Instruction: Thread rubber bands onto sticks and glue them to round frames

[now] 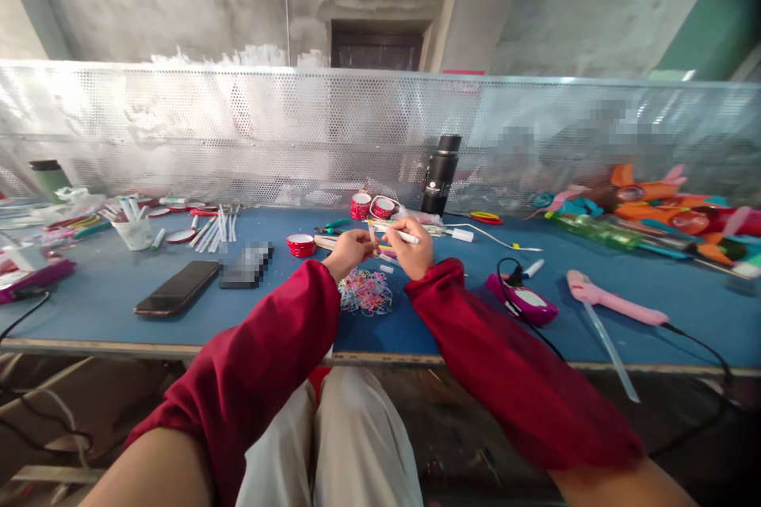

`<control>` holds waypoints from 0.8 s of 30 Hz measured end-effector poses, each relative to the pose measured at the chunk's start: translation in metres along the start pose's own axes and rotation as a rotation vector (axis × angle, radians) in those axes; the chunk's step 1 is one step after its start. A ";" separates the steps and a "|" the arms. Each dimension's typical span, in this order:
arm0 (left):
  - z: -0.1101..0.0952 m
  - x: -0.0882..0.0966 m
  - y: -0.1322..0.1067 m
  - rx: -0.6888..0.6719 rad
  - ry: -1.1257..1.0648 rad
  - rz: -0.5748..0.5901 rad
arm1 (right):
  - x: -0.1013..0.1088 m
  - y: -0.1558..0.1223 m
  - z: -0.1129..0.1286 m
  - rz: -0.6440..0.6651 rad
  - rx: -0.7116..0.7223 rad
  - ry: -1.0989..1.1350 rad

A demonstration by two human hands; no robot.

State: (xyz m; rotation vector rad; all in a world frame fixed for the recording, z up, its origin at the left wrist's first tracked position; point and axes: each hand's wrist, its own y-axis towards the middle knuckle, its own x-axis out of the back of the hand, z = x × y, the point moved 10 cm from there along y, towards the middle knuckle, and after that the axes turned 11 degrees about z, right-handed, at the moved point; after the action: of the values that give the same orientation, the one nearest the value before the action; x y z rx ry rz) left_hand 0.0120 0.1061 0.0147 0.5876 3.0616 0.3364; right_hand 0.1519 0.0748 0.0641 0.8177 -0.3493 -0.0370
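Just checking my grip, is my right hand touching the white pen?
Touching. The head view shows the right hand holding the white pen in its curled fingers.

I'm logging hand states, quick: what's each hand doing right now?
Left hand: closed, pinching a small pale strip, too small to identify.
Right hand: closed, holding a white pen.

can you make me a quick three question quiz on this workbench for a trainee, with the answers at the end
1. Which hand holds the white pen: A) left, B) right, C) neither?
2. True or false: in this view, the pink corded tool lies to the right of the black bottle.
3. Fill in: the loose heap of coloured bands lies on a ____ tabletop.

Key: 1. B, the right hand; 2. True; 3. blue
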 end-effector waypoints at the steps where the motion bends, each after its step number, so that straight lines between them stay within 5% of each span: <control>1: 0.000 0.000 0.000 -0.002 0.000 0.000 | 0.000 0.000 0.001 0.000 0.002 0.000; 24: 0.001 0.001 0.000 0.005 0.019 0.003 | -0.001 0.000 0.000 0.018 -0.001 -0.044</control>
State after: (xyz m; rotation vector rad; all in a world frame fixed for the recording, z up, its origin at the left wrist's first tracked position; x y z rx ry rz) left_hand 0.0116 0.1069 0.0140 0.5922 3.0814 0.3362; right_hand 0.1513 0.0748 0.0643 0.8140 -0.3978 -0.0384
